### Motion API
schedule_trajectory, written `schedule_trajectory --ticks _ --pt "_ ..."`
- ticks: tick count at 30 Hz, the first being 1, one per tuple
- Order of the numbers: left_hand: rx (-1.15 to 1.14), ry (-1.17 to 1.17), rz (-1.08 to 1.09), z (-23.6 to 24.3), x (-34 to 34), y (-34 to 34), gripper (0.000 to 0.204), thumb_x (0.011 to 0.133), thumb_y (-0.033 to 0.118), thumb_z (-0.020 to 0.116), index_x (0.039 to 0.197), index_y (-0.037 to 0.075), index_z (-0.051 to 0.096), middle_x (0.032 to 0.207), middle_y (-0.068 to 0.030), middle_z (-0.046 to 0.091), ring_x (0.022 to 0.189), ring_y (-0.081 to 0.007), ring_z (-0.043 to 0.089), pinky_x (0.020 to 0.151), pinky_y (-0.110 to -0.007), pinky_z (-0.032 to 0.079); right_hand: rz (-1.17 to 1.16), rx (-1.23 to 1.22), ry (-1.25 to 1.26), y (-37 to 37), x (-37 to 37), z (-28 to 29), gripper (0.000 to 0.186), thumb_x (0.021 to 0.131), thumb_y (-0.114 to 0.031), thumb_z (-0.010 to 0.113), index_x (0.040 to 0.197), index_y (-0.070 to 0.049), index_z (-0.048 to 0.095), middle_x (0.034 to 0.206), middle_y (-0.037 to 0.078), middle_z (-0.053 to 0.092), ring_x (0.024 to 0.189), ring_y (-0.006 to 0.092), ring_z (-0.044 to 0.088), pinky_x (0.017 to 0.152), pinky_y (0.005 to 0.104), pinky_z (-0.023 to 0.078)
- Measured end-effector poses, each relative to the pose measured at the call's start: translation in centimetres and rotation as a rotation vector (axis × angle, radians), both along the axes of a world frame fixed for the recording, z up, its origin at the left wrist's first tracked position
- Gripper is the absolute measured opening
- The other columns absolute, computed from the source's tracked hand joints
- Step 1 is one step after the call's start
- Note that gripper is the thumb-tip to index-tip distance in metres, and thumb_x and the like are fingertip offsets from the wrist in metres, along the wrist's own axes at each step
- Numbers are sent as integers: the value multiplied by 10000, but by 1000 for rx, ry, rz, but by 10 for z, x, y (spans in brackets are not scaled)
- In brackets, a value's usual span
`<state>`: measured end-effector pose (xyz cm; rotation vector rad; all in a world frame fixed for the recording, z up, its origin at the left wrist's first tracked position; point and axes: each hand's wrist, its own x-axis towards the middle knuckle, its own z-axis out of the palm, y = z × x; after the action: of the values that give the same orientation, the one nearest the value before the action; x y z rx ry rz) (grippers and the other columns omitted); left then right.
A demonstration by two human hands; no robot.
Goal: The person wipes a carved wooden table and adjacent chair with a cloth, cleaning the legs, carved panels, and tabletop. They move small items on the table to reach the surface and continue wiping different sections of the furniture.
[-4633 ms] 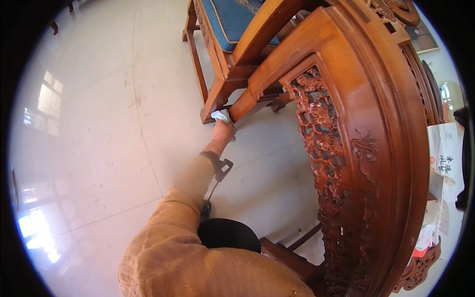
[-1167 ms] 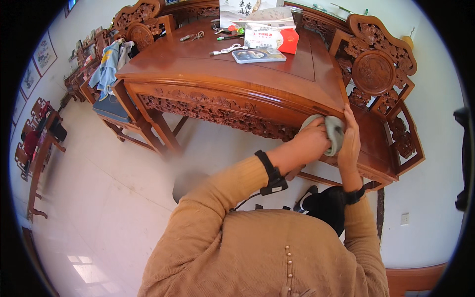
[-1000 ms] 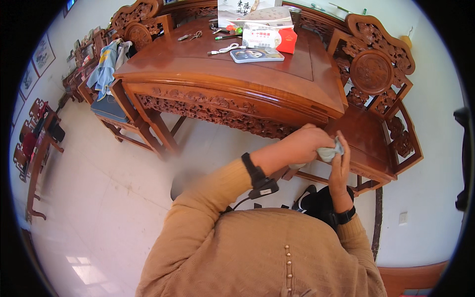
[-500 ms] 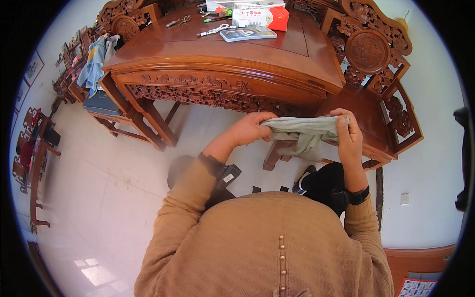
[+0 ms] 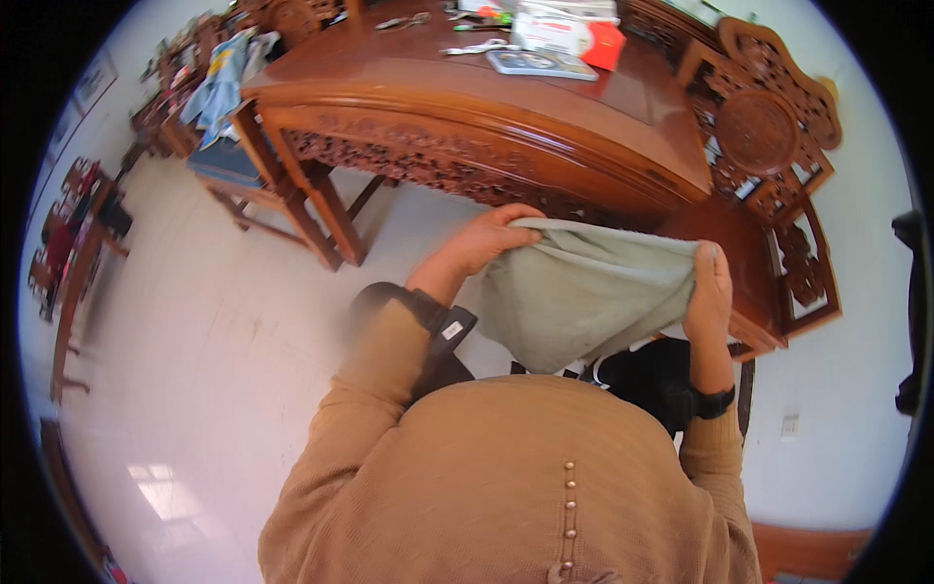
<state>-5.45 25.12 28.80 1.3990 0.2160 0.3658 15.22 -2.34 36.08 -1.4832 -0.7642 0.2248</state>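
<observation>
A pale grey-green cloth (image 5: 593,297) hangs spread between my two hands, its upper edge sagging slightly from one hand to the other. My left hand (image 5: 491,238) pinches one top corner between thumb and fingers. At the other corner my right hand (image 5: 709,292) is closed, the thumb lying on top. The lower part of the cloth drops in front of my lap and covers part of the floor and my legs. Both hands are in front of the near side of a carved wooden table (image 5: 438,97).
On the tabletop lie a phone (image 5: 542,64), a white cable (image 5: 482,47), keys (image 5: 404,21) and a red-and-white package (image 5: 564,34). A carved chair (image 5: 759,131) stands at the right. At the left, blue clothing (image 5: 220,88) drapes over a chair with a dark cushion (image 5: 229,161).
The cloth was bunched and folded between my hands; now it has opened out and hangs down wide. The view has shifted, so the table appears farther right.
</observation>
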Motion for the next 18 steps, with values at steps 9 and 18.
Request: schedule_trajectory --ticks 9,18 --pt "-545 -262 140 -9 -13 -6 697 971 264 707 1548 93 356 1402 -116 568 1271 -230 576 1053 -408 503 249 207 533 7 -10 3 299 1081 -287 512 1251 -53 590 1029 17 652 922 156 625 819 277 511" --pt "307 558 230 -121 -15 -7 738 928 372 701 1518 34 416 1348 -184 616 1263 -303 578 1037 -425 501 703 -291 534 27 -26 -71 501 1016 -92 514 1502 -26 417 1343 82 597 1198 214 593 1046 343 463"
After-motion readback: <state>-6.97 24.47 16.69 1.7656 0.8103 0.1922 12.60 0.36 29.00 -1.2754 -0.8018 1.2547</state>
